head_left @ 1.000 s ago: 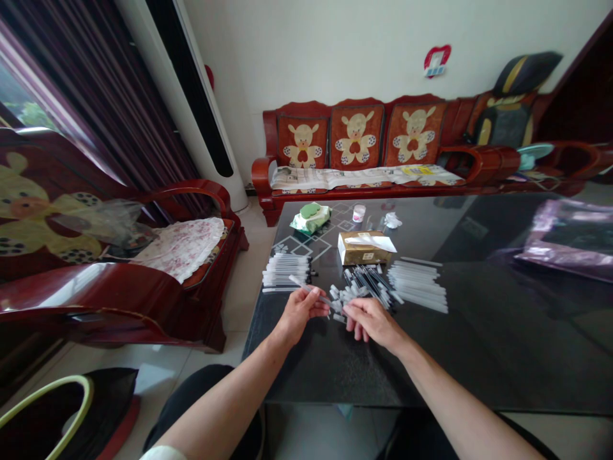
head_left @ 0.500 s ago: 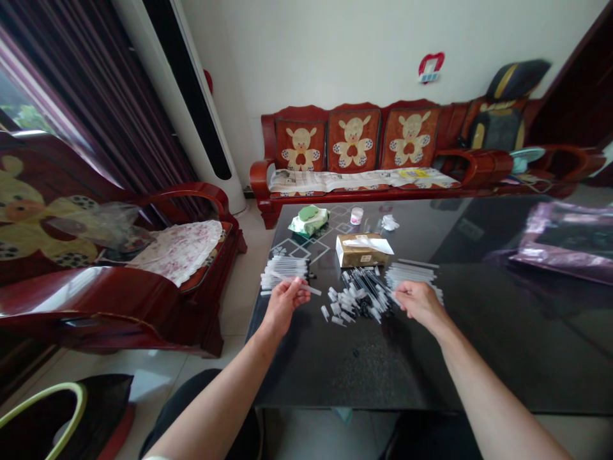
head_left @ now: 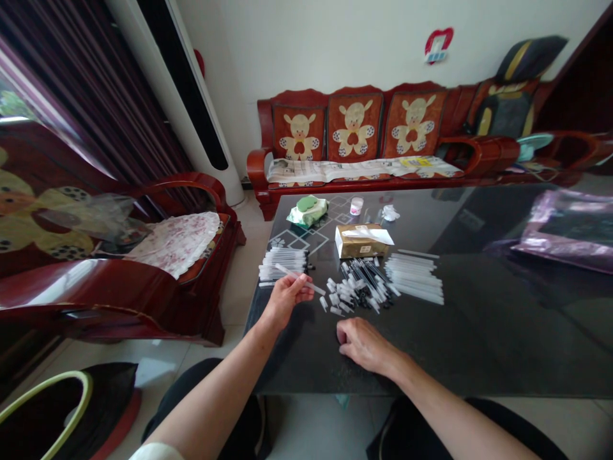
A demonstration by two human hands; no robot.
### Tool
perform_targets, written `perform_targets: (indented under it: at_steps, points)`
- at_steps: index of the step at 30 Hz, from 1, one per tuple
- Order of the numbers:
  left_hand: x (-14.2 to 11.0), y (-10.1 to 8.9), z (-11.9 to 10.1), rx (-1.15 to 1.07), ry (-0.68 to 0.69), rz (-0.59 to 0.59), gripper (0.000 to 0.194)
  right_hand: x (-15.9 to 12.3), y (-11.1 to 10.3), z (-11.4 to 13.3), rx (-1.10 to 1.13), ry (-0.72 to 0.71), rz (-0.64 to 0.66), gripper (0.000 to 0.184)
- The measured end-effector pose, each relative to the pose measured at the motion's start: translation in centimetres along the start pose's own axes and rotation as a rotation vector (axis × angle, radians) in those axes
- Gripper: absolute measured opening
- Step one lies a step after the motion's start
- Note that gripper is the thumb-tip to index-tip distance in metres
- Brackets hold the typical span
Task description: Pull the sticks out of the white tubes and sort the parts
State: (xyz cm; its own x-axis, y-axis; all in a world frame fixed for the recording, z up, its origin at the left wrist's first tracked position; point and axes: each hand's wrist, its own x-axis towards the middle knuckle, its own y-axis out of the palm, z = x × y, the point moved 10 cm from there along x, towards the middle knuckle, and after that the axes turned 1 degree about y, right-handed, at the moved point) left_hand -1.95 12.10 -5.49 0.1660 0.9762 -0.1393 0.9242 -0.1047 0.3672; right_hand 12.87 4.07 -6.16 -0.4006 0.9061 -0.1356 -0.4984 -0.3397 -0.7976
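My left hand (head_left: 286, 298) pinches a thin white plastic tube (head_left: 301, 281) that sticks out up-left and to the right of the fingers, just in front of a stack of white tubes (head_left: 283, 264). My right hand (head_left: 363, 345) rests knuckles-up on the black glass table (head_left: 479, 338), fingers curled under; whether it holds anything is hidden. Beyond it lie small white caps (head_left: 338, 295), a heap of dark refills (head_left: 366, 278) and another row of white tubes (head_left: 416, 276).
A brown cardboard box (head_left: 361, 241), a green wipes pack (head_left: 309, 211) and a small white cup (head_left: 356, 206) stand further back. A purple bag (head_left: 569, 230) lies at the right. Red wooden sofas with bear cushions (head_left: 354, 131) surround the table; an armchair (head_left: 143, 268) is at left.
My right hand has drawn back from the row of white tubes at the right toward me and now rests on the table. My left hand stays near the left stack with its tube.
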Motion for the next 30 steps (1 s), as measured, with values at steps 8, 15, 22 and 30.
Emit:
perform_targets:
  at_steps: [8,15,22,30]
  points:
    - [-0.7,1.1,1.1,0.017,-0.018,0.046,0.035,0.8,-4.0,-3.5,-0.082,0.126,-0.161,0.011]
    - [-1.2,2.5,2.6,0.053,-0.053,0.084,0.035,1.1,-6.6,-5.8,-0.034,0.124,-0.347,0.007]
    - [-2.3,5.1,3.1,0.037,-0.066,0.235,0.034,1.3,-2.9,-2.3,0.538,0.061,-0.129,0.035]
    - [-1.0,3.5,0.7,-0.049,0.020,0.175,0.032,1.2,-0.4,-2.1,0.849,0.136,0.040,0.032]
